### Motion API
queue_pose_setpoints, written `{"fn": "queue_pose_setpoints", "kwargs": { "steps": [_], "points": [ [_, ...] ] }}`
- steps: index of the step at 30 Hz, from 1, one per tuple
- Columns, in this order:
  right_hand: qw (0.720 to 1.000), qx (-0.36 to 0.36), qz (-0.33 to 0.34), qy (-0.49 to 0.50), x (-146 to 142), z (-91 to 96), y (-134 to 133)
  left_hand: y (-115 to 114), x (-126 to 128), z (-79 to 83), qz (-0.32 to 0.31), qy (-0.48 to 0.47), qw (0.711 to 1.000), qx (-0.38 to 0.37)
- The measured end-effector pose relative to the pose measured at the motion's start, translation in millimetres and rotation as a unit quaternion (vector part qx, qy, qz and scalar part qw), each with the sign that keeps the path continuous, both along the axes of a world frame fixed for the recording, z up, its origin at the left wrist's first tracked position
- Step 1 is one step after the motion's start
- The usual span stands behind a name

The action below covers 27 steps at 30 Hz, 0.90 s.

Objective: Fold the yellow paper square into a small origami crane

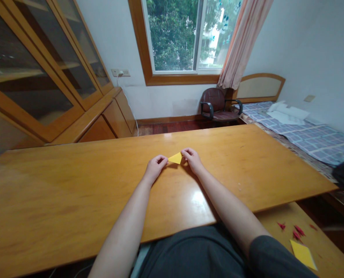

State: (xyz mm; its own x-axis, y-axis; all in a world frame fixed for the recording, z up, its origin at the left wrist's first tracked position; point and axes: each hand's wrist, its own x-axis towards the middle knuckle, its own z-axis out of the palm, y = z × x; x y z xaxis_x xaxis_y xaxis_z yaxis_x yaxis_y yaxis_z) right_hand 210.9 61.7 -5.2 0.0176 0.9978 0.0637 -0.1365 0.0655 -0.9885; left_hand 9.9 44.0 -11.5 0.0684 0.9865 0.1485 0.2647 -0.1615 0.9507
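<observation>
A small piece of folded yellow paper (176, 158) is stretched between my two hands, just over the middle of the wooden table (73, 193). My left hand (156, 166) pinches its pointed left end between thumb and fingers. On the other side, my right hand (191, 159) grips the wider right end near its upper corner. The fingertips cover both ends of the paper, so its exact folds there are hidden.
A lower surface (273, 220) at the right holds a stack of yellow paper (303, 255) and several small red folded pieces (298, 231). Beyond the table stand a maroon armchair (218, 104), a bed (311, 131) and a glass-fronted cabinet (47, 127).
</observation>
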Motion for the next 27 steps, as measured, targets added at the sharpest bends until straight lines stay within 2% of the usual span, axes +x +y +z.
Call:
{"fn": "queue_pose_setpoints", "kwargs": {
  "steps": [18,27],
  "points": [
    [0.999,0.026,-0.015,-0.009,2.0,-1.5,2.0,-0.4,-0.5,0.3,-0.004,-0.001,1.000,0.004],
    [0.999,0.033,-0.040,0.014,4.2,-8.2,7.2,-0.9,-1.0,3.4,0.005,-0.044,0.999,-0.019]
  ]
}}
